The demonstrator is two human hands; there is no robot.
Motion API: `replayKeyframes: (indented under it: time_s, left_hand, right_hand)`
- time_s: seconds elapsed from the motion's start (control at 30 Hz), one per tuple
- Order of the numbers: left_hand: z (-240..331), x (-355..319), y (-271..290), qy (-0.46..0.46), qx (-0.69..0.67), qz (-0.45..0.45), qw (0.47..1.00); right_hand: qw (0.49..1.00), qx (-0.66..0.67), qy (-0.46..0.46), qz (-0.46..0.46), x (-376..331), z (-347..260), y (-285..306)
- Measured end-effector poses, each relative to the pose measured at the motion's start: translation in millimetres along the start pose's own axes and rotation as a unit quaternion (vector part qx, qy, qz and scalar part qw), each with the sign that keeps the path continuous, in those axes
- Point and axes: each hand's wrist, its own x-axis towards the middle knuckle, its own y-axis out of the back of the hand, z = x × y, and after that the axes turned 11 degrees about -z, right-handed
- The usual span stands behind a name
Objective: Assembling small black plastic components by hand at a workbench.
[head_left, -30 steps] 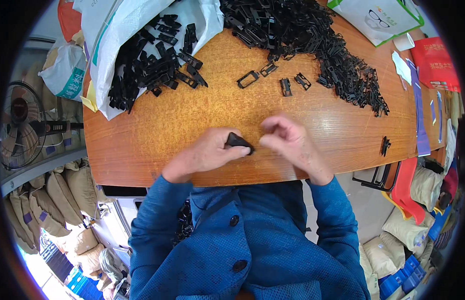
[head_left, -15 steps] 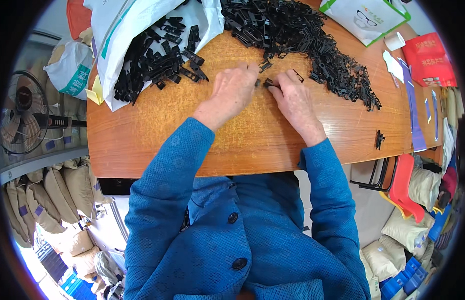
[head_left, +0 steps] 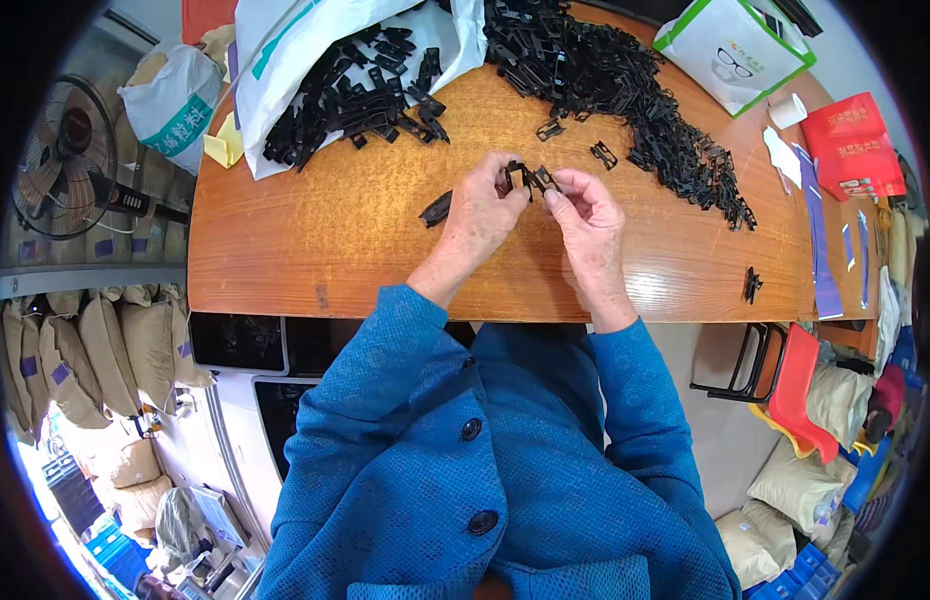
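Observation:
My left hand (head_left: 478,208) and my right hand (head_left: 591,217) meet above the wooden table (head_left: 325,240). Pinched in the left fingers is a black plastic clip (head_left: 518,178), partly hidden by them. The right thumb and fingers grip another small black frame-like clip piece (head_left: 547,182), close against the first; whether the two are joined, I cannot tell. Beside my left wrist lies a dark elongated clip (head_left: 437,209). Beyond the hands, a loose black piece (head_left: 604,155) and another small one (head_left: 551,130) rest on the tabletop.
A big heap of black pieces (head_left: 625,90) spreads over the far right. At far left, a white sack (head_left: 305,60) spills black clips (head_left: 355,100). A white-green bag (head_left: 730,55), red packages (head_left: 853,150) and one stray clip (head_left: 752,285) are to the right. A fan (head_left: 70,160) stands left.
Both hands have come nearer to me and closer together, with black pieces now held between them. A dark clip now shows beside my left wrist. The whole view has shifted slightly.

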Motion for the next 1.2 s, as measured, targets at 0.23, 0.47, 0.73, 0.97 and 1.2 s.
replayKeyframes:
  time_s: [0.23, 0.47, 0.73, 0.97, 1.2]
  left_hand:
    - [26.5, -20.1, -3.8, 0.039, -0.151, -0.041, 0.987]
    - [18.2, -22.8, -3.7, 0.008, -0.210, -0.068, 0.975]
    - [12.2, -20.4, 2.0, 0.023, -0.211, -0.059, 0.975]
    - [5.7, -12.5, 8.0, -0.007, -0.214, -0.073, 0.974]
    - [-2.3, -3.8, 6.9, 0.016, -0.225, -0.027, 0.974]
  right_hand:
    - [0.997, -0.066, 0.039, 0.022, -7.4, -3.9, -2.2]
    - [0.997, -0.065, 0.034, 0.011, -11.2, 0.0, -0.5]
    - [0.997, -0.065, 0.033, 0.017, -8.6, 3.5, 0.2]
    - [0.996, -0.081, 0.033, 0.000, 0.9, 9.0, 3.0]
    - [0.942, -0.305, 0.134, -0.033, 8.9, -6.6, -11.1]
